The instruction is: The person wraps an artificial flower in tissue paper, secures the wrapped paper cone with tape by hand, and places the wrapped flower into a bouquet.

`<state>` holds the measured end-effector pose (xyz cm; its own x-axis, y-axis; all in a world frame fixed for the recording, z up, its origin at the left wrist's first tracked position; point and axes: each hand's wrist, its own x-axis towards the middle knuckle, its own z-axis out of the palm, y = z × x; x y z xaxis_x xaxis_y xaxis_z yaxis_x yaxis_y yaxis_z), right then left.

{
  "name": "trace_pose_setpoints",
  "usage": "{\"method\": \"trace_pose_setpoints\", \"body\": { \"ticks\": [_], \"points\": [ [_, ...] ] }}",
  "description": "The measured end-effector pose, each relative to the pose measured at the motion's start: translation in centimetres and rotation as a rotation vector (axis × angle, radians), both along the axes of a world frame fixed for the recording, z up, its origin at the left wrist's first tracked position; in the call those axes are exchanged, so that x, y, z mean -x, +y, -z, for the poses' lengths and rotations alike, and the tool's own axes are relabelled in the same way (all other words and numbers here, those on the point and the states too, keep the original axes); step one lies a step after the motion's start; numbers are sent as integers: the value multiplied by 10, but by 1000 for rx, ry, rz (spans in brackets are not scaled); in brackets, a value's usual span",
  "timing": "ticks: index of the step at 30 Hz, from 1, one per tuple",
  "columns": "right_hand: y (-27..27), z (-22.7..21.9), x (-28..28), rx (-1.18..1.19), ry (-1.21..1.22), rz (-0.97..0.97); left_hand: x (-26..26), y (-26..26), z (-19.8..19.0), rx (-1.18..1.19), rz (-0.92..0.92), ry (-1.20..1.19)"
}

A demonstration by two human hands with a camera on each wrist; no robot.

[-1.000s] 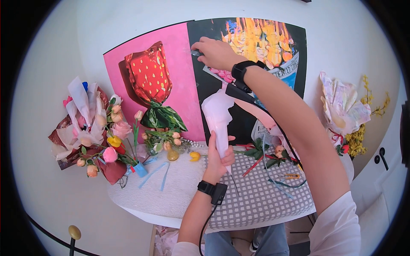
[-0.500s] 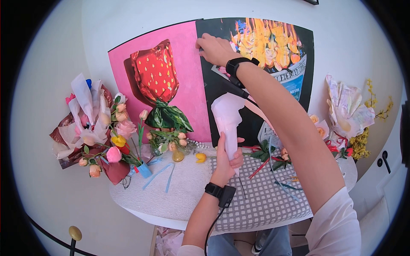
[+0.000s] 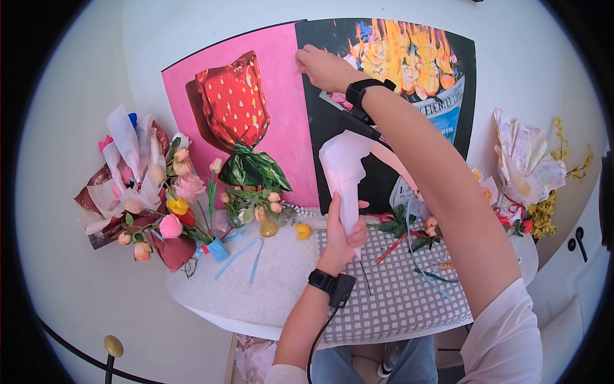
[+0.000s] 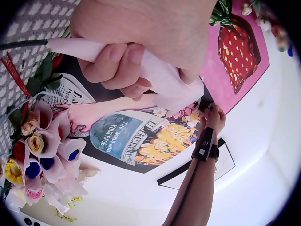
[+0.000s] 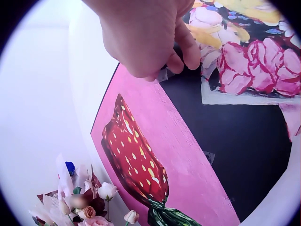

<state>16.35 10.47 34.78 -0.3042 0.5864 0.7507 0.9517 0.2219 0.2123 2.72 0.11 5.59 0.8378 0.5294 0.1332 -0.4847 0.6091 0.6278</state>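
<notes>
My left hand [image 3: 344, 238] grips the narrow lower end of a pale pink paper wrap [image 3: 345, 163] that flares out at the top. A thin dark stem [image 3: 365, 279] pokes out below it. What the wrap holds inside is hidden. Higher up, my right hand [image 3: 325, 68] is at the seam between a pink picture [image 3: 179, 96] and a black one [image 3: 308, 160] against the wall. Its fingertips pinch a bit of clear tape [image 5: 163, 75] at that seam, as the right wrist view shows. Another clear tape piece [image 5: 210, 157] lies lower along the seam.
Wrapped bouquets stand at the left [image 3: 121, 169] and right [image 3: 521, 166] of the table [image 3: 275, 281]. A small gold vase [image 3: 268, 226], a yellow tulip head [image 3: 302, 231], light blue ribbons [image 3: 254, 262] and a red ribbon [image 3: 391, 248] lie around the left hand.
The head view has shifted slightly. The clear tape by my right fingertips, visible there a second ago, is now covered by the fingers. Both hands keep nearly the same places.
</notes>
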Motion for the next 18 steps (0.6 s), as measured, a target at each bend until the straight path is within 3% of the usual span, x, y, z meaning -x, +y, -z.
{"method": "trace_pose_setpoints", "body": {
  "ticks": [7, 12, 18],
  "points": [
    [3, 6, -15, -78, -2, -156, 0, 1, 0, 6, -10, 9],
    [-20, 2, -8, 141, 371, -175, 1, 1, 0, 5, 13, -14],
    [-25, 2, -11, 116, 612, -319, 0, 2, 0, 1, 16, -13]
  ]
}}
